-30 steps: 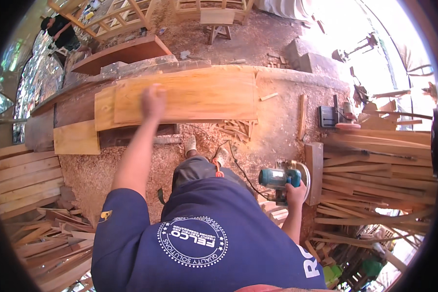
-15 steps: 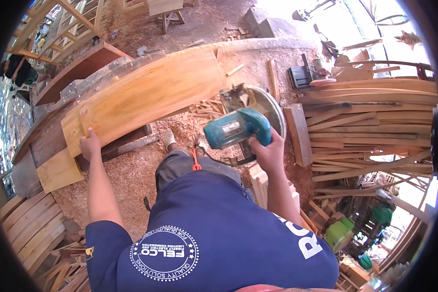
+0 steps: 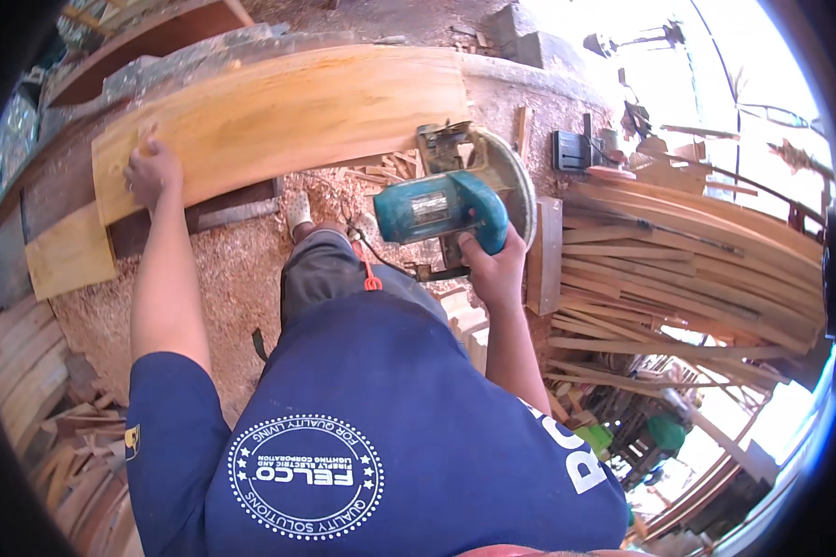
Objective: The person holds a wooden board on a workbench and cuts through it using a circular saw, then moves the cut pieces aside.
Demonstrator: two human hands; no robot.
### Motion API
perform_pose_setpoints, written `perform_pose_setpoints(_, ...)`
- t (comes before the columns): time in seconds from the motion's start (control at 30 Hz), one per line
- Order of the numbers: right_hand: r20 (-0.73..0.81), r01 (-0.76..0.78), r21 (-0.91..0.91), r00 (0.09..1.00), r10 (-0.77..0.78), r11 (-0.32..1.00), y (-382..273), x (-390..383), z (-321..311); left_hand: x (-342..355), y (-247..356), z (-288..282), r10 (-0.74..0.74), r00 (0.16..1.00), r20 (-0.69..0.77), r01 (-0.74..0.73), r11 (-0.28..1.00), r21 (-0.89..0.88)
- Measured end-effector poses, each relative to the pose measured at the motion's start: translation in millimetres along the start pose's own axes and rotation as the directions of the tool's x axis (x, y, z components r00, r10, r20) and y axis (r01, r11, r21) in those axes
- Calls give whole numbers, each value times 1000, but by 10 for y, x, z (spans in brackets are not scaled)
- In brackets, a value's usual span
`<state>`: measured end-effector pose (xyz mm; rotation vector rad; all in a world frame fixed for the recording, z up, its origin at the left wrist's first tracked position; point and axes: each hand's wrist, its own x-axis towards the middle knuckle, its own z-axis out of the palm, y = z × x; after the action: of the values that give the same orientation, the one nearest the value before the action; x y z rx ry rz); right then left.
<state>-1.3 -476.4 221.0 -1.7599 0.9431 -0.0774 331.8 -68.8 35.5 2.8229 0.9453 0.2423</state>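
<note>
My right hand is closed round the rear handle of a teal circular saw. The saw's metal base and round guard are at its far and right sides, beside the right end of a long, wide wooden board. Whether the blade touches the board is hidden. My left hand is over the board's face near its left end, fingers apart and slightly bent, a little blurred. A smaller, thin wooden piece lies next to that end, partly under the board. The saw's dark cord trails toward my lap.
Wood shavings cover the ground around my feet. Long wooden strips are stacked at the right, beside an upright plank. A reddish-brown board lies beyond the work. Curved wood pieces are piled at the left.
My left hand has left the board's near edge and moved farther in over its face. My right hand still holds the saw near the board's right end. The whole view has shifted.
</note>
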Motion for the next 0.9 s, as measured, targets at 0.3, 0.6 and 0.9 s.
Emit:
perform_pose_setpoints(0.3,14,57,-11,998,-57,998,221,71,35,-22,-13,-9,25,1000,-5,-25,1000,6)
perform_pose_setpoints(0.6,46,-19,103,999,14,995,122,9,88,-35,12,-18,38,999,6,-38,999,9)
perform_pose_setpoints(0.9,53,-13,113,999,7,994,237,32,87,-49,29,-25,30,1000,2,-30,999,25)
